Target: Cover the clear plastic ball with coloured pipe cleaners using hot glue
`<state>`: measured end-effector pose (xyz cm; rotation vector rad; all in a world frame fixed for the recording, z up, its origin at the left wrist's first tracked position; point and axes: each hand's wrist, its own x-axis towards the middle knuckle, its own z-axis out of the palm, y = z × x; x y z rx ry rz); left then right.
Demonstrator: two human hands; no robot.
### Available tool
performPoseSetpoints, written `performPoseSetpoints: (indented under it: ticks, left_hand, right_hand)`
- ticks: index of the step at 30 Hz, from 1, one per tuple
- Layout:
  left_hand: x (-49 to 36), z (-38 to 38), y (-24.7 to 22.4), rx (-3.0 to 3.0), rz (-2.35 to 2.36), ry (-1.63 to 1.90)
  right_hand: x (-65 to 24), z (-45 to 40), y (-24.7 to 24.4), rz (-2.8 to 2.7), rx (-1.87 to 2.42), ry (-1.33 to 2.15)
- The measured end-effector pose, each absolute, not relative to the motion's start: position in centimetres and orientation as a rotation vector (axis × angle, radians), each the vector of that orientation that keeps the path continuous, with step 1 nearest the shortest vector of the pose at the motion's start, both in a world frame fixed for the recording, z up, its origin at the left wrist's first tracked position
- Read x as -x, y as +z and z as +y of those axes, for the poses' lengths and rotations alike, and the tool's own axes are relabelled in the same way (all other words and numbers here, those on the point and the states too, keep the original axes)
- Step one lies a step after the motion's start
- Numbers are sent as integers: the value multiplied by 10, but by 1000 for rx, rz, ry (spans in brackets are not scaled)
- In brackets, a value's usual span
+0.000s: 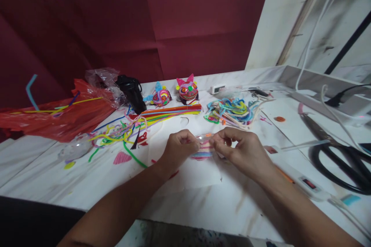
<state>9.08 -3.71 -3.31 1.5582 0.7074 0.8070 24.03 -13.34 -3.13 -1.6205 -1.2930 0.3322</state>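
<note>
Between my two hands, low over the white paper [199,175], is a small rounded piece with pink, white and blue stripes [202,154] and a clear, shiny top. My left hand [182,147] is closed, thumb and fingers pinched at the piece's left side. My right hand [236,146] pinches at its upper right edge, fingers bent together. The fingertips hide parts of the piece. Behind the hands stand a pink-eared decorated head [188,89] and a blue-eared one [161,97].
Pipe cleaners lie in a bundle [171,112], with a coiled colourful pile [232,110] to the right. Large black-handled scissors [339,150] and a white glue gun [308,183] are at right. A black bottle-like object [131,93] stands beside red plastic [63,119].
</note>
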Motion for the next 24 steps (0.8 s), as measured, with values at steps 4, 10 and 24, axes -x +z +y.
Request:
performPoseSetpoints:
  ticks: [4, 10, 24]
  left_hand:
    - [-91, -39, -34, -1577, 733, 807]
    - [-91, -38, -36, -1469, 701, 806]
    - [-89, -31, -42, -1396, 618, 802]
  right_hand:
    - [-241, -132, -35, -1242, 1654, 416]
    - [-248, -131, -30, -1140, 1570, 677]
    - [-253, -130, -22, -876, 1478, 937]
